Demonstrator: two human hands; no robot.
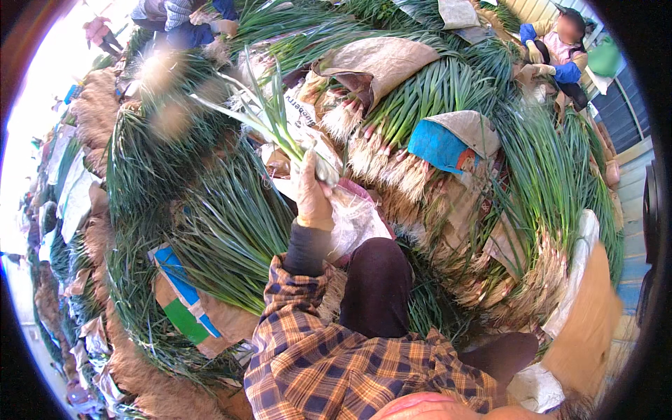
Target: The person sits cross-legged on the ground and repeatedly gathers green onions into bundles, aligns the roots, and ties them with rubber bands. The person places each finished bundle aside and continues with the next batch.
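Note:
My left hand (314, 197), in a light glove, is raised in front of me and gripping a small bunch of green onions (287, 137). Their white root ends stick out at the right of the fist and the leaves point up and left. Below the fist lies a white plastic sack (359, 215) by my knee. Just behind it, a row of green onions (391, 142) lies with pale roots towards me, partly under a tan sack (380, 60). My right hand is out of view; brown sacking (585, 315) lies at the lower right.
Green onion heaps (231, 226) surround me, some under a blue and tan sack (454, 139) or a printed sack (181, 310). A person (564, 52) sits at the upper right, another (176, 21) is at the upper left, and a third (100, 34) is farther off.

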